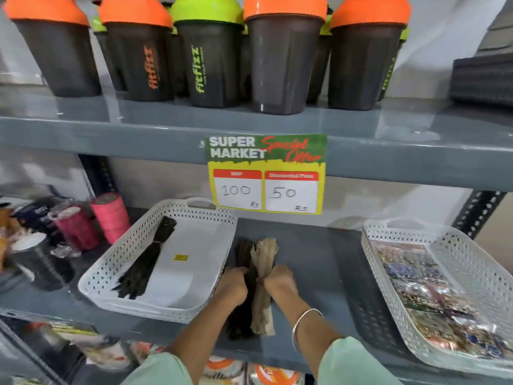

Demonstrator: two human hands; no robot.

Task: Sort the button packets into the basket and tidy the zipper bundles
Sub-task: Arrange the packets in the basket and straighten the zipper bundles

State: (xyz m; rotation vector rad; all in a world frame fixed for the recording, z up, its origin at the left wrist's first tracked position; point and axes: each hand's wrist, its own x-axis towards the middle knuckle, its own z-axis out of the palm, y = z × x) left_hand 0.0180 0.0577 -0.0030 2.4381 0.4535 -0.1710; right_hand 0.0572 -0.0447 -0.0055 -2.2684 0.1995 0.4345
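Two zipper bundles lie side by side on the grey shelf (313,262): a dark brown bundle (243,252) and a beige bundle (265,254). My left hand (231,287) grips the dark brown bundle at its middle. My right hand (280,283) grips the beige bundle at its tied middle. A white perforated basket (194,215) at the left holds one black zipper bundle (150,255) and a small yellow sticker. Another white basket (469,262) at the right is filled with button packets (427,290).
Pink thread spools (109,216) and dark containers crowd the shelf's left end. A price card (266,173) hangs from the upper shelf edge, above which stand shaker bottles (211,56). More packaged goods sit on the shelf below.
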